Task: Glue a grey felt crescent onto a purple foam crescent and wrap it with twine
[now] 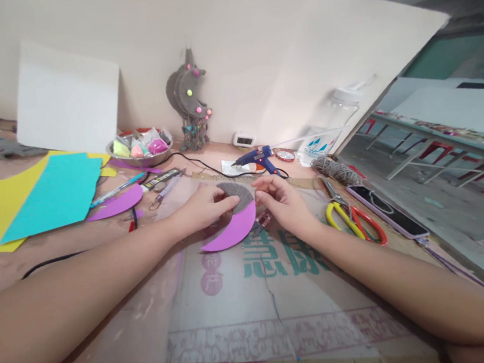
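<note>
A purple crescent [235, 229] is held over the plastic-covered work surface, its upper part covered in grey yarn [237, 192]. My left hand [205, 209] grips this grey end, the thumb lying on its front. Close to the crescent's right edge, my right hand [282, 203] is closed with thumb and fingers pinched together; whatever is between the fingertips is too small to make out. Below the hands, a thin dark strand [274, 303] trails down the printed plastic sheet [222, 312]. A small pinkish clip-like item [264, 221] lies just under my right hand.
Behind the hands lie a blue glue gun [259, 157] and a bowl [140, 155] of coloured clay. Scissors [355, 221], grey yarn [335, 169] and a phone [385, 209] sit rightward. At left are turquoise sheets [55, 197] and another purple piece [117, 204]. A crescent ornament [188, 94] hangs behind.
</note>
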Action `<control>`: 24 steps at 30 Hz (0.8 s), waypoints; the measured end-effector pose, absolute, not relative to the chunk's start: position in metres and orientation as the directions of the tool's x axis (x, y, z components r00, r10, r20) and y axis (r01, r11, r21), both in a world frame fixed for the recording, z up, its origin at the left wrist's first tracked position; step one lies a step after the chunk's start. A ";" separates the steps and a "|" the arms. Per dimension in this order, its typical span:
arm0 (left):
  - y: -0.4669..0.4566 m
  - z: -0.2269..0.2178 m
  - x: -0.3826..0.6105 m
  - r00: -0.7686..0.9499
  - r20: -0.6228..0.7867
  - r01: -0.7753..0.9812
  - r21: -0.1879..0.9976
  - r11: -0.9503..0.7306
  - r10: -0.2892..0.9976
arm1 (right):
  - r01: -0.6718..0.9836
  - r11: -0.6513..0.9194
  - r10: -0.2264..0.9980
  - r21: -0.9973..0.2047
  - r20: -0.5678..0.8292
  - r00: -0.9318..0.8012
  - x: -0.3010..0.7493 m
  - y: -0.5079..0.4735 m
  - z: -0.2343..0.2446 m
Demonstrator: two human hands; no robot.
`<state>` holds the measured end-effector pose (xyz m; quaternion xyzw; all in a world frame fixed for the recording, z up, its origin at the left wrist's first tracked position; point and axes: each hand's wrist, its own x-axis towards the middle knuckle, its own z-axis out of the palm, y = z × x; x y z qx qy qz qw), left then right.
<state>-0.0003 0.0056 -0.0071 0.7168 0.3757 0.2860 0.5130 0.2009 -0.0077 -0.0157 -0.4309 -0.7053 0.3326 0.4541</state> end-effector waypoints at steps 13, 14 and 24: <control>0.007 -0.009 0.000 0.547 0.026 0.242 0.952 -0.189 0.836 | 0.502 0.429 0.902 -0.751 0.329 -0.279 0.204 -0.011 -0.011; 0.008 -0.008 0.000 0.544 0.031 0.253 0.947 -0.199 0.839 | 0.515 0.436 0.899 -0.738 0.327 -0.292 0.204 -0.011 -0.010; 0.006 -0.006 -0.001 0.554 0.029 0.302 0.924 -0.233 0.832 | 0.484 0.440 0.896 -0.756 0.336 -0.290 0.202 -0.012 -0.010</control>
